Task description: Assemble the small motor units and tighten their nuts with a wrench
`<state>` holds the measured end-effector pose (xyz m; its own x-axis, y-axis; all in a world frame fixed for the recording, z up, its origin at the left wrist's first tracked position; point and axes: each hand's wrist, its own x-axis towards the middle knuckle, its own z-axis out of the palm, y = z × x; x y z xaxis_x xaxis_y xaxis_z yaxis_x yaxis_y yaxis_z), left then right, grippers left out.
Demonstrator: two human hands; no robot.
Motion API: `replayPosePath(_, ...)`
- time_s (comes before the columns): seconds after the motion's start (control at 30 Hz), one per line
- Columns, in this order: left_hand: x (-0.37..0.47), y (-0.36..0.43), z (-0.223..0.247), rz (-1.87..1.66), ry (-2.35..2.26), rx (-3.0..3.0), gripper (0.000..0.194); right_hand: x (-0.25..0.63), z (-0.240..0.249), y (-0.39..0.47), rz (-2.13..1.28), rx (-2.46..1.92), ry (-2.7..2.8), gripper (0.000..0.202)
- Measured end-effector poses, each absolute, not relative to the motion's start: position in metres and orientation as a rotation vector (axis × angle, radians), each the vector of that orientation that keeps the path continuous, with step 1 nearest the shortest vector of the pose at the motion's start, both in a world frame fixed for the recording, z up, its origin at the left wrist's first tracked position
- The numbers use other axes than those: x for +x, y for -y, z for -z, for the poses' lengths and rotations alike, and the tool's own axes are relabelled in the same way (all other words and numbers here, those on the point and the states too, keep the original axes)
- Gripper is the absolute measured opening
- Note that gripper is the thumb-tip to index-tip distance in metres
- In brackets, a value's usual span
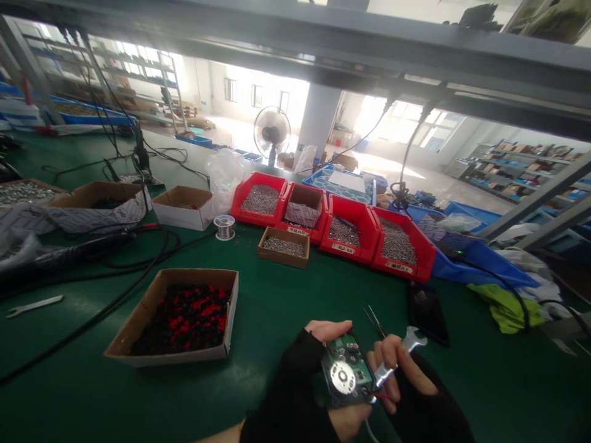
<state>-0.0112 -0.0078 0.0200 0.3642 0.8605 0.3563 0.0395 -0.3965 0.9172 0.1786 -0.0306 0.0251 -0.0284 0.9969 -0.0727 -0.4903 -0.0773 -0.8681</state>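
My left hand [318, 363], in a black fingerless glove, grips a small device with an exposed green circuit board [349, 369]. A round silver metal disc sits on the board, and a red wire and a pale cable come out at its lower edge. My right hand [401, 369], gloved the same way, is closed around an open-end wrench [413, 339]. One end of the wrench points up and away, while its lower end is beside the device's right edge; whether they touch I cannot tell. Tweezers [376, 321] lie just beyond my right hand.
Left of my hands stands a cardboard box [234, 317] of black and red parts. Red bins [348, 249] of small metal parts line the back, with a small carton [282, 261] and a solder spool [225, 234] before them. Another wrench [34, 306] and black cables [157, 255] lie left.
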Motion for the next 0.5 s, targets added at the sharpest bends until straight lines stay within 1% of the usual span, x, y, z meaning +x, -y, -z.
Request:
replayPosePath(0.17,-0.008,0.008,-0.009,-1.215,-0.816,1.836,0.062,0.175,-0.029,0.029,-1.477,-0.854,0.792,0.036)
replayPosePath(0.3,-0.007,0.006,-0.001,-1.312,-0.704,1.831,0.073,0.177,-0.025,0.027,-1.468,-0.790,0.818,0.035)
replayPosePath(0.4,-0.004,0.003,-0.009,-1.062,-0.766,1.468,0.068,0.182,-0.026,0.027,-1.367,-0.808,0.872,0.035)
replayPosePath(0.47,0.000,0.000,-0.018,-0.912,-0.824,1.124,0.070,0.185,-0.029,0.031,-1.225,-0.840,0.981,0.034)
replayPosePath(0.5,0.002,-0.001,-0.022,-0.890,-0.833,0.977,0.072,0.184,-0.032,0.034,-1.139,-0.847,1.049,0.032)
